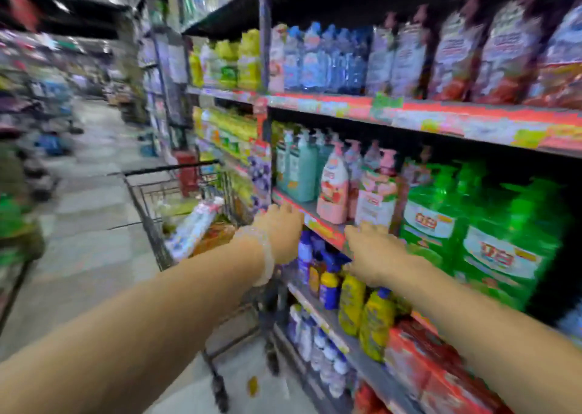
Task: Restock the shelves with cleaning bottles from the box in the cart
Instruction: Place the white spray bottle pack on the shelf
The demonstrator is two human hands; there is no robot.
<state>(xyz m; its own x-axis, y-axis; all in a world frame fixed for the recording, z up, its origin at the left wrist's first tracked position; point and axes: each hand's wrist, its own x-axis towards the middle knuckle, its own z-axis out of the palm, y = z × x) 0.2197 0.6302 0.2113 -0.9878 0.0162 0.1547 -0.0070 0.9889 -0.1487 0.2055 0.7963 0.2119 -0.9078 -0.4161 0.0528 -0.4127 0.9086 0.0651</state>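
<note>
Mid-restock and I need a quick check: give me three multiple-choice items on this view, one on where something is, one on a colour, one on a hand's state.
1. Where is the cart?
A. Left of the shelves, in the aisle
B. Behind the person
C. On the top shelf

2. What colour are the big jugs right of the pink pump bottle?
A. Red
B. Green
C. White

3. What is the left hand holding?
A. A spray bottle
B. A box
C. Nothing

Answers: 1 A, the cart stands on the floor beside the shelving. 2 B, their bodies are bright green. 3 C, it reaches toward the shelf edge with no item in it.
</note>
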